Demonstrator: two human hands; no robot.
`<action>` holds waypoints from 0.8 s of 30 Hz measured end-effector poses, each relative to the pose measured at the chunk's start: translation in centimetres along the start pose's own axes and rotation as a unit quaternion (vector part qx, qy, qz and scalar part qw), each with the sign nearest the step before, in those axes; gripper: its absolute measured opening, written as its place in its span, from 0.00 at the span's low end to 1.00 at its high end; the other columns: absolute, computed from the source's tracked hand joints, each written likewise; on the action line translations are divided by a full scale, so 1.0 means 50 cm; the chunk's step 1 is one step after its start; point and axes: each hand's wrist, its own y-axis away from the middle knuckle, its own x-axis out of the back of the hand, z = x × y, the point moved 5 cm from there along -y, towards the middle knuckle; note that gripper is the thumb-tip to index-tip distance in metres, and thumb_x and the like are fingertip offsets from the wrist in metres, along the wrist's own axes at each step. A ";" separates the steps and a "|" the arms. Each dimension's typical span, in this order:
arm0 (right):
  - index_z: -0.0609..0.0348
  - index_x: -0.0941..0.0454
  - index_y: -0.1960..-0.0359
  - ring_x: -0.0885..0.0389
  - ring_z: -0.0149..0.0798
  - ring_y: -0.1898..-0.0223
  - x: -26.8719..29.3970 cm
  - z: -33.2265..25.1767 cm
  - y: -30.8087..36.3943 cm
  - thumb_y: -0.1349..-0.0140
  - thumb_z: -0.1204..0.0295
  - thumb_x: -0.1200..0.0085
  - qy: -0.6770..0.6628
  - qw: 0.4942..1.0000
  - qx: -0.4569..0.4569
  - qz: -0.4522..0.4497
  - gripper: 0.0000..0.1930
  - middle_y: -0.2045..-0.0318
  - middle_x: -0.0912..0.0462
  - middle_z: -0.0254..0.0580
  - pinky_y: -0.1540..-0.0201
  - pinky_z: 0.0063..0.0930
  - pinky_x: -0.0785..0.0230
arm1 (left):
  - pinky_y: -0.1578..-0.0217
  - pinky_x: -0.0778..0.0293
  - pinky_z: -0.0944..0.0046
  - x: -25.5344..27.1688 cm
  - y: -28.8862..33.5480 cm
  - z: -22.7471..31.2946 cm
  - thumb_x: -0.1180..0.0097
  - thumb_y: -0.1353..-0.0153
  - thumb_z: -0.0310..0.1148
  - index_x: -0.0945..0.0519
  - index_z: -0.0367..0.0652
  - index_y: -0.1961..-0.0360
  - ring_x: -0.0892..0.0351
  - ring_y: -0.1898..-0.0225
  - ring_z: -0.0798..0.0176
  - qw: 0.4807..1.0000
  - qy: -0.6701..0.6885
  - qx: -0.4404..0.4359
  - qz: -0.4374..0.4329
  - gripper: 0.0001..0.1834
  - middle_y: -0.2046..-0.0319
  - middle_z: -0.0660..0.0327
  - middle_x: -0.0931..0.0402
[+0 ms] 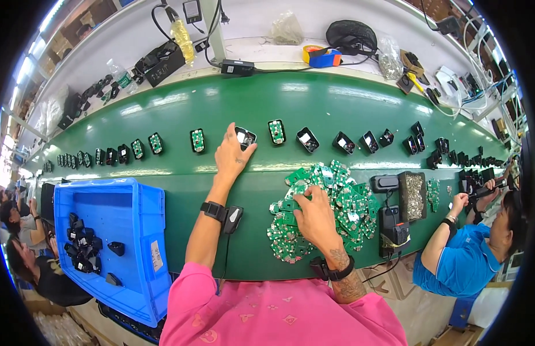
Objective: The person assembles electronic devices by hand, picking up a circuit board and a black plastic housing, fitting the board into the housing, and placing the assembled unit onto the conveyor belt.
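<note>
My left hand [233, 154] grips a small black plastic housing [246, 137] on the green bench, thumb on one side and fingers on the other. White and dark parts show inside it. Over a heap of green circuit boards [351, 210], my right hand [315, 216] has its thumb and fingers bent together at the heap's left part; what they pinch is hidden. Just right of the left hand stands a housing with a green board in it [276, 132]. Another housing with a board [197, 140] lies to its left. Further right is an open housing [307, 139] without a green board showing.
A blue crate [149, 230] with black housings stands at the left. Right of the heap are a box of small metal parts [413, 196] and a black device [394, 230]. A co-worker in blue [463, 254] sits at the right. A shelf [256, 51] runs along the back.
</note>
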 end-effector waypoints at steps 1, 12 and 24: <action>0.59 0.19 0.52 0.29 0.54 0.50 0.003 0.001 0.001 0.46 0.74 0.37 0.001 1.000 0.000 0.001 0.18 0.55 0.29 0.50 0.46 0.43 0.33 | 0.50 0.24 0.49 -0.002 0.000 -0.003 0.29 0.51 0.48 0.32 0.35 0.40 0.19 0.52 0.40 1.000 0.001 -0.001 0.001 0.43 0.51 0.39 0.22; 0.64 0.25 0.66 0.26 0.35 0.74 0.020 0.039 0.009 0.41 0.77 0.38 -0.192 0.979 -0.021 0.068 0.07 0.73 0.24 0.41 0.71 0.29 0.34 | 0.76 0.31 0.68 0.101 0.211 0.118 0.51 0.38 0.50 0.23 0.38 0.58 0.26 0.76 0.70 0.848 0.453 0.025 -0.272 0.23 0.75 0.62 0.25; 0.64 0.29 0.62 0.21 0.25 0.78 0.038 0.018 0.025 0.34 0.77 0.44 -0.407 0.904 -0.130 -0.013 0.06 0.76 0.22 0.34 0.77 0.18 0.33 | 0.84 0.42 0.71 0.069 0.298 0.169 0.58 0.38 0.56 0.23 0.38 0.64 0.32 0.84 0.74 0.812 0.452 0.056 -0.365 0.29 0.81 0.64 0.27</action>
